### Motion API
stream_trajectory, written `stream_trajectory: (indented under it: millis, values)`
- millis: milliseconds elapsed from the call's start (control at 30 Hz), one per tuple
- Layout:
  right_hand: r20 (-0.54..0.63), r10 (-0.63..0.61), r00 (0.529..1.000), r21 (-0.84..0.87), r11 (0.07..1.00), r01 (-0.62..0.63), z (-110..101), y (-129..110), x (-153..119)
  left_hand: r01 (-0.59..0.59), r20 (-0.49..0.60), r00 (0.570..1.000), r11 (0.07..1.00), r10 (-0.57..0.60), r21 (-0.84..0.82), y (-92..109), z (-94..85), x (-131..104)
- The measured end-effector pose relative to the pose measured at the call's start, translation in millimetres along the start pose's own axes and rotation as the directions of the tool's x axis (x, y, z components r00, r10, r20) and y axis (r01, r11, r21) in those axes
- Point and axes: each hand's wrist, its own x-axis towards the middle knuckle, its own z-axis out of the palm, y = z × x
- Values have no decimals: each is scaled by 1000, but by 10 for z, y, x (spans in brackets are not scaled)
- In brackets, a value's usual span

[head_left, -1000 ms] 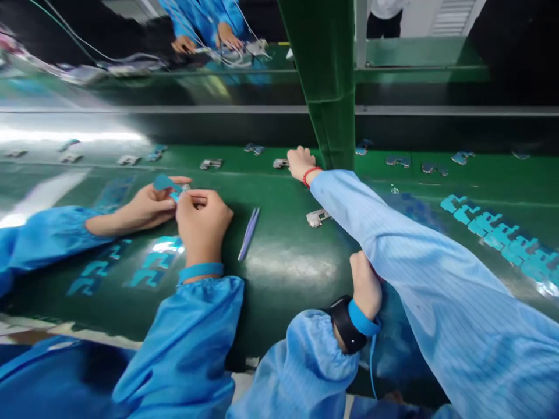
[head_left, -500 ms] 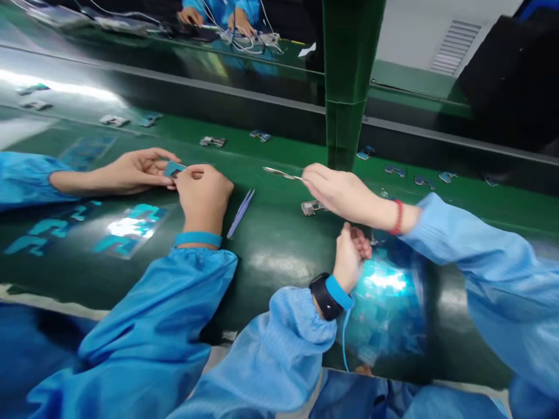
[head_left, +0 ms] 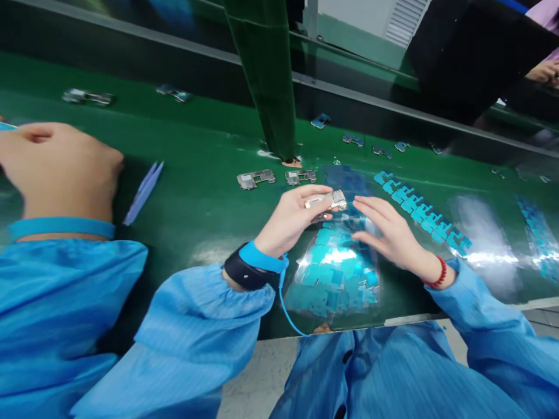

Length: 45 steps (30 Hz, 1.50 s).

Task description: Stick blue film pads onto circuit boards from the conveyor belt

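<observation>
My left hand (head_left: 290,215), with a black band and a blue strap at its wrist, is closed on a small metal-covered circuit board (head_left: 338,199). The fingers hide part of the board. Just to its right, my right hand (head_left: 386,230) has its fingers stretched out and apart, with nothing visible in it. A red bead bracelet circles that wrist. Beneath both hands lies a clear bag of teal film pieces (head_left: 336,279). Two similar boards, one on the left (head_left: 256,179) and one nearer the bag (head_left: 301,176), rest on the green table beyond my left hand.
A co-worker's hand (head_left: 65,169) is at the far left, beside purple tweezers (head_left: 144,193). A green post (head_left: 266,75) rises behind the boards. A strip of teal pieces (head_left: 421,212) lies to the right. Several boards line the back, including a blue one (head_left: 321,121).
The view has swung right. My right hand held a thin silvery item up; now it is open beside the left. My left hand was loosely curled and now grips a circuit board.
</observation>
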Motion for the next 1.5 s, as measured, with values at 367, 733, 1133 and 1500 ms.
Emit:
stream_trajectory:
  millis: [367,733,1133,1500]
  values:
    - [39,166,985,316,934,-170,253,-56,-293,33,-25,999,995,-31,97,-48,-85,-28]
    - [1,33,999,265,964,-32,168,-50,-368,297,216,879,841,-426,453,-148,-69,-78]
    - [190,553,811,753,448,-482,-182,-219,-284,230,210,908,851,-361,471,-141,-50,-77]
    - [315,586,746,785,282,-552,-45,-277,-166,43,269,935,825,-232,563,-144,66,-225]
